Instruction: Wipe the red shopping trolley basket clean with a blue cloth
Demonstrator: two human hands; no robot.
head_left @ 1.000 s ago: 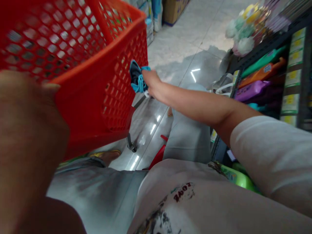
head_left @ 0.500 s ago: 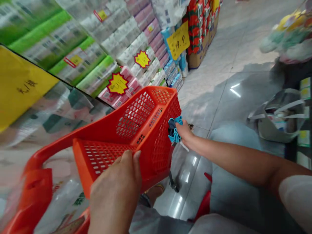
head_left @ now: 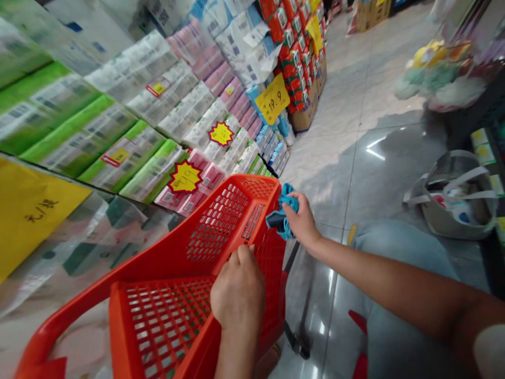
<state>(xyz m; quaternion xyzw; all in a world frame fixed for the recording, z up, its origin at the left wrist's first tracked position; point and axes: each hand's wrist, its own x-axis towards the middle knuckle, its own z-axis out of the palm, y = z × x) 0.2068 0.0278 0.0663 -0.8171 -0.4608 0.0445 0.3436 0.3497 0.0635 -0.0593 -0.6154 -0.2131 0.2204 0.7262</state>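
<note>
A red plastic shopping cart (head_left: pixel 153 263) with perforated walls fills the lower left and middle; the part of its basket that shows holds nothing. My left hand (head_left: pixel 239 289) is closed over the cart's near side rim, knuckles up, its fingertips partly hidden. Just outside the cart's far right corner, my right hand (head_left: pixel 302 218) grips a bunched cloth (head_left: pixel 284 213), bright blue with a dark patch. That cloth is against or very close to the outer side wall; I cannot tell whether it touches.
Stacked tissue packs (head_left: pixel 122 142) with yellow price signs (head_left: pixel 273 99) line the left. At right, a grey bag (head_left: pixel 453 205) with white handles stands beside a shelf, plush-looking items (head_left: pixel 442 79) behind it. A cart wheel (head_left: pixel 298 342) rests on the grey tiled floor (head_left: pixel 355 158).
My left hand has moved forward along the cart's rim, closer to my right hand. The bunched cloth has shifted up towards the rim corner. The view has tilted, so the cart appears lower.
</note>
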